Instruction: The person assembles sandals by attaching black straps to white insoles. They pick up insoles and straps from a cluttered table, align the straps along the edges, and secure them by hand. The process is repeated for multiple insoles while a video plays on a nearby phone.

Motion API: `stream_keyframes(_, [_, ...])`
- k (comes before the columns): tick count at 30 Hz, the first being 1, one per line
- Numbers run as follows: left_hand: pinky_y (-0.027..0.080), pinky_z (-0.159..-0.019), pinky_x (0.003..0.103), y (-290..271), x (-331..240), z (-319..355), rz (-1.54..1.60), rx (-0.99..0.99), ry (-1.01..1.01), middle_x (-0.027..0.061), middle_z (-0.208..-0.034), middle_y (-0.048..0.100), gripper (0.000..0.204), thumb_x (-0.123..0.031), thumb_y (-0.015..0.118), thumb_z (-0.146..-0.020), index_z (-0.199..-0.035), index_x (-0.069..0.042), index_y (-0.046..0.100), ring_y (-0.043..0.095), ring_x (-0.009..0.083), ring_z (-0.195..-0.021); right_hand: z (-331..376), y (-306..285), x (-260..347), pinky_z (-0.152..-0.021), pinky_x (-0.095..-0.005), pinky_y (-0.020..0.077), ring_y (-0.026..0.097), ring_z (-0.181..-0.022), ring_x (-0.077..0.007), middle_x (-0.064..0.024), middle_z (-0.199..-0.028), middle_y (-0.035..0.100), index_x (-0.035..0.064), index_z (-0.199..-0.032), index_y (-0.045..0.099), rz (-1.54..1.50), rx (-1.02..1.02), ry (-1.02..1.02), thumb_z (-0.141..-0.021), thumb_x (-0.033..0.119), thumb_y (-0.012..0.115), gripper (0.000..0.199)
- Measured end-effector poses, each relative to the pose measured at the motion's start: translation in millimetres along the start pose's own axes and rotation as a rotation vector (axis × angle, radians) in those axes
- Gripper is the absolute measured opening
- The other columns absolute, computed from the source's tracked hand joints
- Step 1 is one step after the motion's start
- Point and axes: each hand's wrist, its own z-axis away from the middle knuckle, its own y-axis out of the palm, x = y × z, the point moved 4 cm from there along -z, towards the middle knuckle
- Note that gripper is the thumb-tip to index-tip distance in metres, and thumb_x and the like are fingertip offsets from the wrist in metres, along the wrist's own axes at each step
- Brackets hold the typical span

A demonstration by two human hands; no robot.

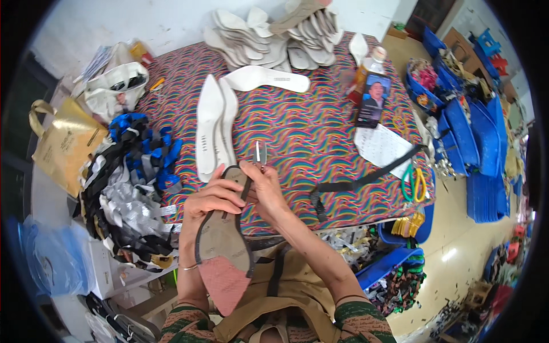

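Note:
My left hand (213, 201) is wrapped over the heel end of a shoe insole (220, 234). Its grey-brown underside faces up, dark binding runs along its edge, and its pointed toe is pink and hangs toward me. At the heel's right edge, my right hand (264, 191) pinches the insole and its binding between thumb and fingers. Small metal snips (260, 152) show just beyond the right fingers; whether that hand holds them or they lie on the cloth I cannot tell. White insoles (209, 128) lie just past my left hand, and another (269, 79) lies crosswise behind them.
A patterned cloth (297, 126) covers the table. Stacked insoles (246, 43) stand at the back. Strap scraps (123, 194) heap at left beside a gold bag (67, 143). At right are a phone (373, 102), bottle (374, 60), paper (380, 148), black strip (366, 182), scissors (420, 184) and floor bins (486, 137).

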Motion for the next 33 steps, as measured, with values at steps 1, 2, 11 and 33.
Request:
stream_keyframes(1, [0.025, -0.115, 0.052, -4, -1, -1, 0.022, -0.002, -0.002, 0.0069, -0.087, 0.073, 0.008, -0.013, 0.076, -0.076, -0.083, -0.009, 0.075, 0.067, 0.0270, -0.098, -2, 2, 3, -0.044, -0.0214, 0.0287, 0.045, -0.051, -0.0014, 0.0062, -0.065, 0.054, 0.0111, -0.082, 0.061, 0.001, 0.058, 0.025, -0.096, 0.030, 0.060, 0.024])
stream_keyframes(2, [0.026, -0.115, 0.052, -7, -1, -3, 0.046, -0.005, -0.005, 0.0071, -0.086, 0.073, 0.007, -0.014, 0.076, -0.076, -0.082, -0.010, 0.075, 0.067, 0.0273, -0.098, -4, 7, 5, -0.044, -0.0217, 0.0286, 0.045, -0.051, -0.0014, 0.0064, -0.064, 0.053, 0.0112, -0.081, 0.061, 0.003, 0.115, 0.051, -0.097, 0.031, 0.059, 0.025])
stream_keyframes(11, [0.052, -0.086, 0.033, -54, 17, 7, 0.271, -0.830, -0.335, 0.0129, -0.097, 0.069, 0.019, -0.006, 0.062, -0.090, -0.105, 0.004, 0.062, 0.067, 0.0192, -0.090, -30, 12, 18, -0.051, -0.0326, 0.0393, 0.049, -0.053, -0.0130, -0.0066, -0.061, 0.052, -0.0017, -0.085, 0.059, 0.895, -0.170, -0.565, -0.094, 0.024, 0.063, 0.028])
stream_keyframes(33, [0.050, -0.070, 0.028, -39, 113, -17, 0.312, -0.626, -0.766, 0.0056, -0.090, 0.070, 0.017, -0.013, 0.066, -0.089, -0.099, 0.001, 0.068, 0.067, 0.0154, -0.076, 29, -55, 70, -0.066, -0.0412, 0.0514, 0.066, -0.076, -0.0353, -0.0185, -0.084, 0.066, -0.0006, -0.104, 0.063, 1.356, -0.361, -0.632, -0.084, 0.007, 0.065, 0.022])
